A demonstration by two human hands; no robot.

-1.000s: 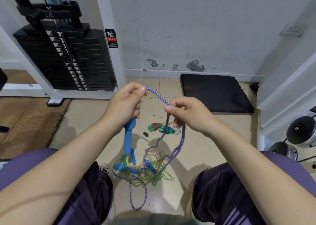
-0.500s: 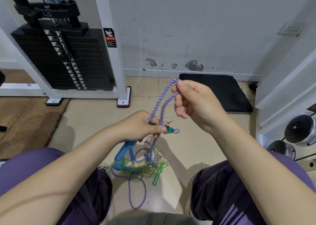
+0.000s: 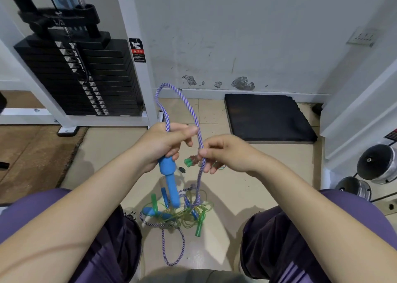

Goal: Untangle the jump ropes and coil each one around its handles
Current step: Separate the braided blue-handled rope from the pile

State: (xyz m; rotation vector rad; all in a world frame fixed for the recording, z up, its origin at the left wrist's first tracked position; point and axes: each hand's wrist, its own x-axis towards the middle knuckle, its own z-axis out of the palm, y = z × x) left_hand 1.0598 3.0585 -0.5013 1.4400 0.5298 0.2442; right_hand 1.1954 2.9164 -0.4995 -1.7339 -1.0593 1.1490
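Left hand (image 3: 163,145) grips blue handle (image 3: 169,175) as winding core; right hand (image 3: 223,153) pinches striped rope (image 3: 189,104), feeding a loop.

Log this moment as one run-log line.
left hand: grips blue handle and striped rope | right hand: pinches rope | loop arches above hands | rest tangled on floor

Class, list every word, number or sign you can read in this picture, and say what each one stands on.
No text can be read with certainty.
Black and red warning sticker on the white machine post: pictogram and lines of print, too small to read.
White marker tags on the black weight stack: blurred.
Black top plate of the stack: faint white marks, illegible.
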